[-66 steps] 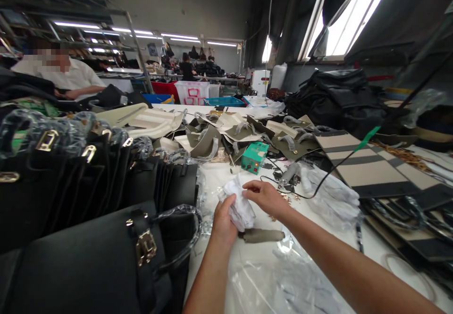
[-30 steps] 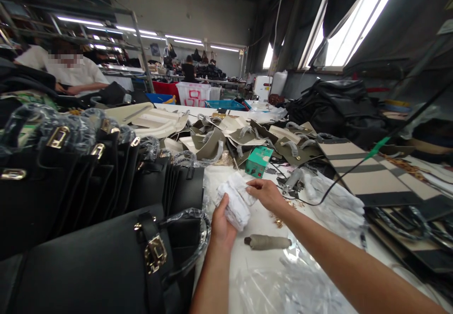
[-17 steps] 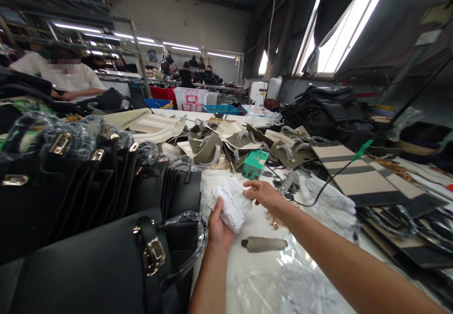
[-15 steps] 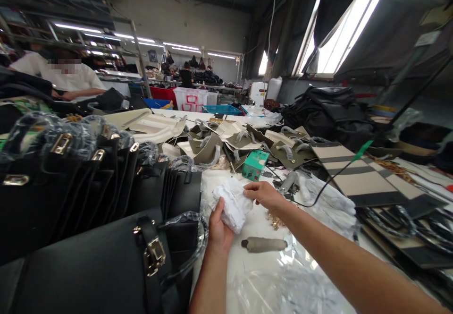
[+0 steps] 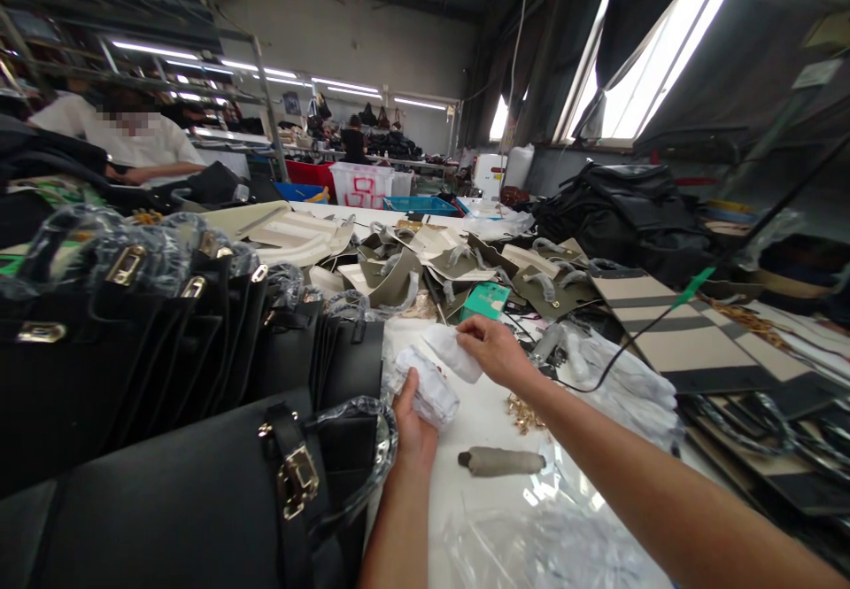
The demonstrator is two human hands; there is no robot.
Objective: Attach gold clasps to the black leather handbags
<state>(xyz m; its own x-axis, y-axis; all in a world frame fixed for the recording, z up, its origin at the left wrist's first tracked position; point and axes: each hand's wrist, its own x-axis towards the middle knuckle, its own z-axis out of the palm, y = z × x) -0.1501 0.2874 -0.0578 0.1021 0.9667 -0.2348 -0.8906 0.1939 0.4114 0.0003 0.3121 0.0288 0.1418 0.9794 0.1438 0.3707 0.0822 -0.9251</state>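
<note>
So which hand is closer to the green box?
The right hand: it is on the near side of the green box, partly hiding it. The left hand is lower in the picture and farther left, holding a white bundle.

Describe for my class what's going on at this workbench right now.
A person's left hand holds a white bundle, while the right hand pinches a thin white sheet beside it; whether the two are joined is hard to tell. A grey-brown wrapped stick lies on the white table, near small gold-coloured pieces. Black bags crowd the left side.
</note>
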